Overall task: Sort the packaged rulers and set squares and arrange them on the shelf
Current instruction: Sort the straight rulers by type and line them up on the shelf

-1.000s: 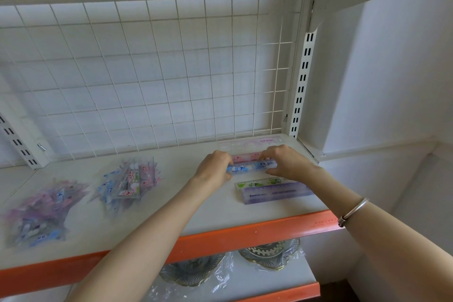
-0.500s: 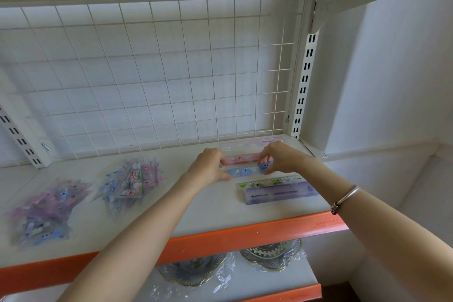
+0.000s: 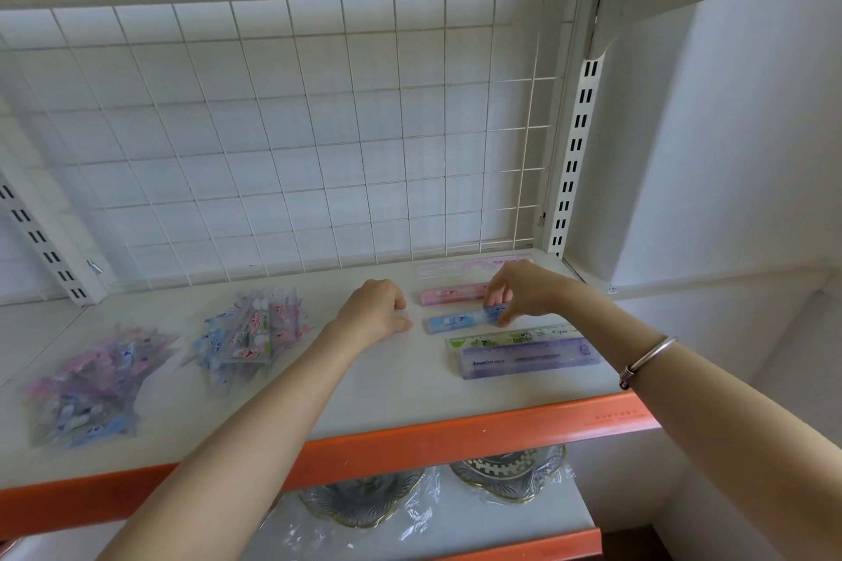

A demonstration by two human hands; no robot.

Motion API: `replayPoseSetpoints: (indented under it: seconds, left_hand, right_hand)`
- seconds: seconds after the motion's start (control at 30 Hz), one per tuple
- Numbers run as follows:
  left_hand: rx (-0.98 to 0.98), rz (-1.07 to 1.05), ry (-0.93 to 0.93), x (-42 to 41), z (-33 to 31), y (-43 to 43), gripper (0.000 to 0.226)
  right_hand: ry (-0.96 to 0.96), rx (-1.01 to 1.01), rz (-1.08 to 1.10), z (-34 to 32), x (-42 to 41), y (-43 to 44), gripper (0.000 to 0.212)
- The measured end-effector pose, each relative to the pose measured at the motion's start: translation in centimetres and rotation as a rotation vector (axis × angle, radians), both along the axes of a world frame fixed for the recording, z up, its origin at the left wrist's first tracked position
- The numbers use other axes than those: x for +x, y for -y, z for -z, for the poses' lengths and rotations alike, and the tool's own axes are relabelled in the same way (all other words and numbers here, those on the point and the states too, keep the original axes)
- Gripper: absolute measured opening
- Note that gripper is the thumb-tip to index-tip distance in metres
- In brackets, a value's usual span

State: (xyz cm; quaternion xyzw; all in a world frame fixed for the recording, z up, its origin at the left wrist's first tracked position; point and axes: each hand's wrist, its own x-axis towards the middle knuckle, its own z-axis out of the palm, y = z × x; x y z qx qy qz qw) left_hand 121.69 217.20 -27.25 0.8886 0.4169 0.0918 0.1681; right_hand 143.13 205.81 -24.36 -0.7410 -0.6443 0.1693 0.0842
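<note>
Several packaged rulers lie in a row at the right end of the white shelf (image 3: 373, 383): a pale pink one (image 3: 460, 270) at the back, a pink one (image 3: 449, 294), a blue one (image 3: 453, 322), a green-printed one (image 3: 510, 338) and a purple one (image 3: 524, 361) nearest the front. My right hand (image 3: 519, 289) pinches the right end of the blue ruler. My left hand (image 3: 376, 312) rests on the shelf just left of the blue and pink rulers, fingers curled and holding nothing. Two loose heaps of packaged set squares (image 3: 253, 328) (image 3: 86, 392) lie at the left.
A white wire grid (image 3: 291, 141) backs the shelf, with a slotted upright (image 3: 574, 150) at the right. An orange rail (image 3: 455, 437) runs along the front edge. On the lower shelf stand wrapped glass dishes (image 3: 510, 474). Another shelf hangs overhead.
My left hand has let go of the blue ruler's left end and drawn back to the left. The right hand stays on the ruler's right end.
</note>
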Motion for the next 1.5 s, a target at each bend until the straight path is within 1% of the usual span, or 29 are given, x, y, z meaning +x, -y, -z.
replayPoseSetpoints:
  seconds: [0.57,0.67,0.8,0.9,1.1,1.17,1.27,1.4,1.5]
  left_hand:
    - [0.017,0.013,-0.003,-0.1,0.3,-0.3,0.041]
    - [0.033,0.045,0.048,-0.1,0.0,0.0,0.036]
    - [0.058,0.169,0.161,0.7,-1.2,1.5,0.023]
    - [-0.024,0.257,0.214,1.7,-1.8,2.9,0.015]
    - [-0.204,0.409,0.233,3.2,-1.4,5.9,0.015]
    - [-0.237,0.430,0.218,3.5,-1.4,6.5,0.024]
    - [-0.213,0.459,0.134,3.9,-1.5,7.1,0.041]
    - [-0.117,0.484,0.016,4.3,-1.5,7.8,0.042]
    - [-0.083,0.457,-0.020,4.5,-1.3,8.0,0.037]
  right_hand:
    - [-0.026,0.002,0.001,0.1,-0.3,0.1,0.030]
    - [-0.058,0.043,0.006,0.2,-0.2,0.4,0.031]
    - [-0.106,0.133,0.016,-0.3,-0.3,1.0,0.024]
    - [-0.109,0.152,0.009,-0.6,-0.5,1.5,0.017]
    - [-0.149,0.122,0.040,-0.9,-0.8,3.4,0.007]
    - [-0.149,0.072,0.050,-1.1,-0.9,4.0,0.014]
    - [-0.128,-0.005,0.072,-1.4,-1.1,4.8,0.023]
    - [-0.064,-0.059,0.068,-1.6,-1.4,5.6,0.031]
    - [-0.001,-0.090,0.059,-1.4,-1.5,6.1,0.035]
